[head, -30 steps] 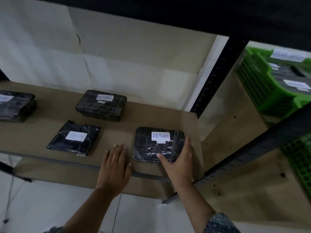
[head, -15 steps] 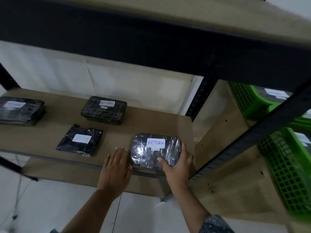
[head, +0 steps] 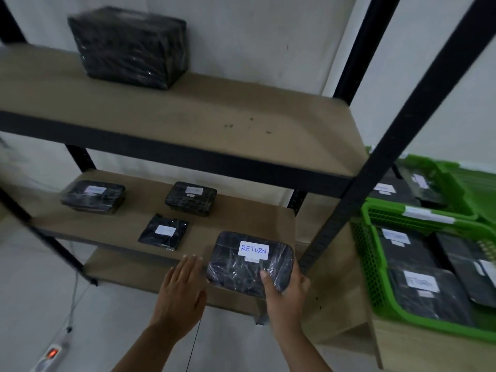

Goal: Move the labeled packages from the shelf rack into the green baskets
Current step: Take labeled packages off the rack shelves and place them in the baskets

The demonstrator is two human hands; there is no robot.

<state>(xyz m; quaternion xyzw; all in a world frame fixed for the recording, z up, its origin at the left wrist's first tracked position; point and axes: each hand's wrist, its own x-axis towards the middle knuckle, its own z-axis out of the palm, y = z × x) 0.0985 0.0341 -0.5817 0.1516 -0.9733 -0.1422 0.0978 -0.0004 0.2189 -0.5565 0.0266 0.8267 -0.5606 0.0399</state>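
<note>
A black wrapped package labeled RETURN [head: 248, 261] is lifted at the front right corner of the lower shelf [head: 128, 229], held by my right hand [head: 285, 294], thumb on top. My left hand [head: 182, 288] hovers flat and open just left of it, holding nothing. Three more labeled black packages lie on that shelf: a flat one [head: 163, 232], a box behind it [head: 191, 198], another at the left [head: 93, 196]. At the right stand green baskets, a near one [head: 373, 264] and a far one [head: 453, 200], both holding black labeled packages.
A large black wrapped box [head: 128, 47] sits on the upper shelf [head: 214, 116]. Black rack posts [head: 381, 157] stand between the shelves and the baskets. The baskets rest on a wooden surface [head: 418, 345]. A power strip [head: 51, 354] lies on the floor at the lower left.
The view has tilted up and back, revealing the upper shelf and baskets. My right hand has raised the RETURN package off the shelf edge; the left hand has stayed beside it.
</note>
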